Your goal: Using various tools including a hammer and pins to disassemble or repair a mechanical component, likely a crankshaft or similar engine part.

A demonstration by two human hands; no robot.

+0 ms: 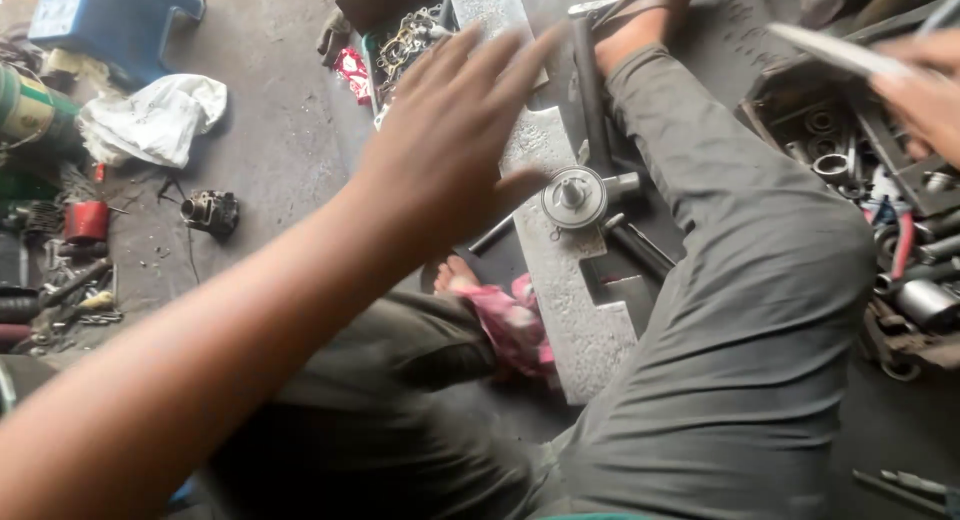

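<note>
My left hand (450, 140) is stretched out, blurred, with fingers spread and nothing in it, above a long grey metal bar (570, 310) on the floor. A round metal part with a centre stud (573, 197) rests on that bar, just right of my fingers. My right hand (925, 90) is at the right edge, over an open toolbox (880, 140), touching a flat pale strip (830, 50); whether the fingers grip it is unclear. My legs in grey trousers (740, 280) lie across the floor.
A blue plastic stool (110, 20) and white cloth (155, 115) are at the top left. Loose tools and a red can (85, 220) line the left edge. A small engine part (210, 212) sits on the concrete. A pink rag (510, 325) lies by my foot.
</note>
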